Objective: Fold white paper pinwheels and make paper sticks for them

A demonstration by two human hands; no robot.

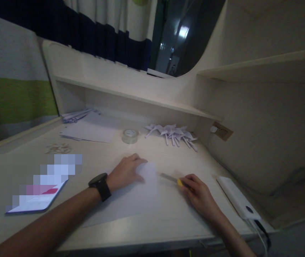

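Note:
My left hand, with a black watch on its wrist, rests on a white sheet of paper lying on the desk. Its thumb and forefinger are spread apart at the sheet's far part; the other fingers are bent and partly hidden. To the right of the paper, my right hand is closed around a utility knife with a yellow part near the front. The knife's blade is out and points left, its tip close to the paper's right edge. Whether the blade touches the paper I cannot tell.
Behind the hands stand a roll of clear tape and several folded paper pinwheels. More paper sheets lie back left, near a small pale pile. A phone or tablet is left; a white power bank with cables is right.

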